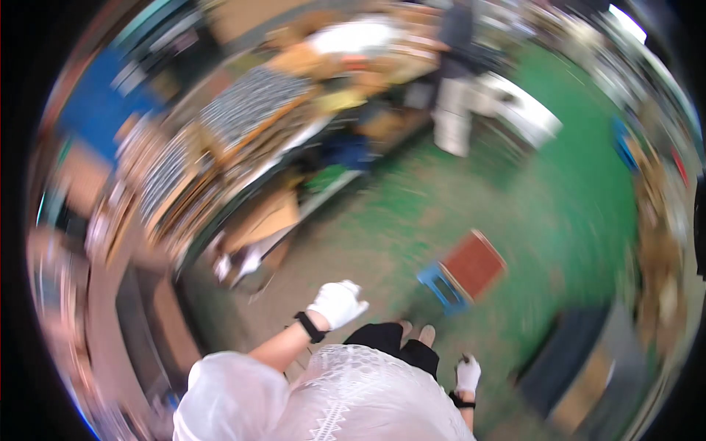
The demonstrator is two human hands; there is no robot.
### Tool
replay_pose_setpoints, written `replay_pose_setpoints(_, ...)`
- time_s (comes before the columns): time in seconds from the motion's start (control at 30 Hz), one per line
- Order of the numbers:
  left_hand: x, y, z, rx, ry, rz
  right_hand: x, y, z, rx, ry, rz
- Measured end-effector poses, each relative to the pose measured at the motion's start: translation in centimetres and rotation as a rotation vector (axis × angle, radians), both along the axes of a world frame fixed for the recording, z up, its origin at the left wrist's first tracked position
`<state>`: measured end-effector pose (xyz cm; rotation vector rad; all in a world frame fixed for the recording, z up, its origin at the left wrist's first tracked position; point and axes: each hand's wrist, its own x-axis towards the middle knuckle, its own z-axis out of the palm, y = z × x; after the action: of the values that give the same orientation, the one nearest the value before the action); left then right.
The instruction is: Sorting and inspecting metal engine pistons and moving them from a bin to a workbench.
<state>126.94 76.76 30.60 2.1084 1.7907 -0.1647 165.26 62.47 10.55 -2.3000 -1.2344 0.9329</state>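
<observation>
My left hand (338, 303), in a white glove with a black band at the wrist, is held out in front of my body above the floor. Its fingers curl loosely, the thumb stands a little apart, and nothing shows in it. Lower on the right, my right hand (467, 373), also white-gloved with a dark wristband, hangs beside my leg. Dark patches show at its fingertips; blur hides how the fingers are set. Neither hand visibly touches anything. Nearest ahead of them on the floor is a blue stool (443, 288) with a reddish-brown board (474, 266) at its far side.
A long bench (250, 187) piled with stacked boards runs along the left. A person (452, 95) stands at its far end beside a white-topped table (526, 110). Dark grey bins (577, 360) sit at the right. Brown cardboard (658, 242) lines the right edge of the green floor (573, 198).
</observation>
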Motion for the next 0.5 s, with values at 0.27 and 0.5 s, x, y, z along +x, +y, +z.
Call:
replay_pose_setpoints(0.27, 0.5, -15.3, -2.8, -0.016, -0.049, 0.802, 2.4, 19.5, -6.9, 0.129, -0.111, 1.044)
replay_pose_setpoints(0.5, 5.8, -22.3, -3.4, -0.002, -0.212, 1.249, -8.0, 25.9, -5.3, -0.189, 0.162, 1.188)
